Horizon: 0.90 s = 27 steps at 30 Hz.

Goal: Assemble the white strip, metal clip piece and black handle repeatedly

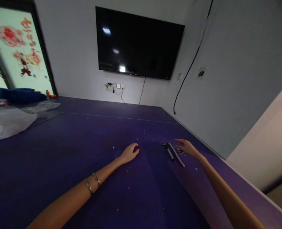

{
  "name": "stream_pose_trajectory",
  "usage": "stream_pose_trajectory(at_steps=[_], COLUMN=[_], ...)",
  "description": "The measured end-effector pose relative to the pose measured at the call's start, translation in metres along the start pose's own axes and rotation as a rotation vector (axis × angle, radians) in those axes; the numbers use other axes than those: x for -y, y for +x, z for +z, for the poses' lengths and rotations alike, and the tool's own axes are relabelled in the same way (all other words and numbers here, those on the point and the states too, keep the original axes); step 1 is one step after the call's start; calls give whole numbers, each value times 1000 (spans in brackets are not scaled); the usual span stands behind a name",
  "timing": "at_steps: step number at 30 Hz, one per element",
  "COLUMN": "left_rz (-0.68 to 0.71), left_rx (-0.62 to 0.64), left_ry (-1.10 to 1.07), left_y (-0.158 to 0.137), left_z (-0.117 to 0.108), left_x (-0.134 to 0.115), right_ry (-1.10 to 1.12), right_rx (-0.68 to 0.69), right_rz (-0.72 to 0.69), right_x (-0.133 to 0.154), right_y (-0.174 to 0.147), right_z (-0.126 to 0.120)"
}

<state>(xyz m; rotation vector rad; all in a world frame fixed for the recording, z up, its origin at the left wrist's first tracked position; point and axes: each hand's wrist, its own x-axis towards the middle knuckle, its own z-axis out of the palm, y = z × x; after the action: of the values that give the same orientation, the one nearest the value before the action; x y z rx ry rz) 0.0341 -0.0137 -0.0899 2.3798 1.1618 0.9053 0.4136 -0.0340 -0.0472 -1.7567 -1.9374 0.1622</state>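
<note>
My left hand [129, 153] rests low over the purple tabletop [102, 190], thumb and forefinger apart, with nothing visible between them. My right hand [186, 147] reaches in from the right, fingers stretched out and holding nothing I can see. Just below it are some small dark pieces [182, 152], partly covered by the hand and too small to name. To its left lie a thin tool with a black and grey handle [170, 153] and a greenish tip, and a long pale curved strip [178, 156]. The two lie side by side, nearest to the right hand.
Clear plastic sheets [9, 124] and a folded blue cloth [19, 94] lie at the left. Tiny white scraps [113, 147] dot the tabletop. A black cable [187, 71] hangs down the right wall. A television [138, 44] is mounted above wall sockets [118, 86].
</note>
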Motion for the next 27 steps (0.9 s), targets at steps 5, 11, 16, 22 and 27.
stream_pose_trajectory(at_steps=[5,11,16,22,27], left_rz=[-61,-167,-299,-293,-257], left_rx=[-95,-136,-138,-10,26], left_ry=[-11,152,226,430,478], left_y=[1,-10,-26,-43,-46], left_z=[-15,-54,-86,-95,-92], left_x=[14,50,82,109,113], right_ry=[12,18,-29,-32,-68], right_rx=[22,-14,-76,-96,-114], right_rz=[-79,-174,-174,-193,-190], right_x=[53,83,84,86,93], right_y=[7,0,-10,-17,-21], right_z=[36,90,114,116,112])
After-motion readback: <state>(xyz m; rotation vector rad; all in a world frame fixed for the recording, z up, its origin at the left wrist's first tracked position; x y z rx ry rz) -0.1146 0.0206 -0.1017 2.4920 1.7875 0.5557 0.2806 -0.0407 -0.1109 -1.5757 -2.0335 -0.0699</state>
